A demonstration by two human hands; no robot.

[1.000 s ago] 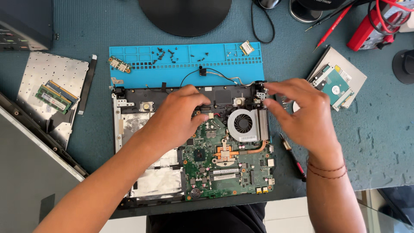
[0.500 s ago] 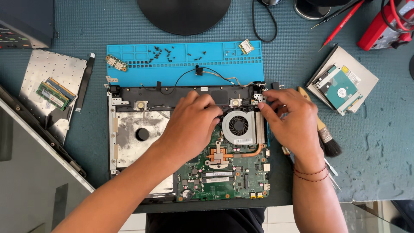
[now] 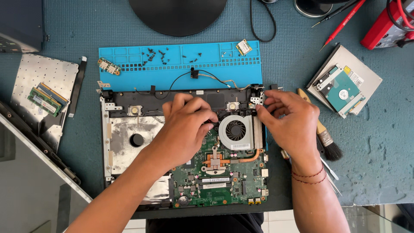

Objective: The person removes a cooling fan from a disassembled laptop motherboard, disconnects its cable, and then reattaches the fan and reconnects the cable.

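The left hand (image 3: 185, 127) lies palm down over the middle of the opened laptop base (image 3: 129, 142), its fingers curled and the fingertips pressed together at the left edge of the cooling fan (image 3: 236, 130); whether they pinch a small connector or only press on the board cannot be told, since the knuckles hide the tips. The right hand (image 3: 289, 123) sits at three o'clock of the fan, thumb and forefinger closed on the fan's upper right edge by the metal hinge bracket (image 3: 257, 98).

The green motherboard (image 3: 220, 172) fills the right part of the base, the copper heat pipe (image 3: 235, 157) curving out at six o'clock of the fan. The step in hand looks like freeing the fan and heat-sink assembly from the board. By that reading, lifting it calls for its cable to be unplugged, both sides raised evenly, and no strain on the pipe.

At twelve o'clock lies a blue parts mat (image 3: 181, 64) strewn with small black screws (image 3: 164, 56). At three o'clock rests a brush (image 3: 323, 133), and beyond it a hard drive (image 3: 340, 90) on a silver optical drive. At nine o'clock two memory sticks (image 3: 46, 99) lie on a perforated metal plate.
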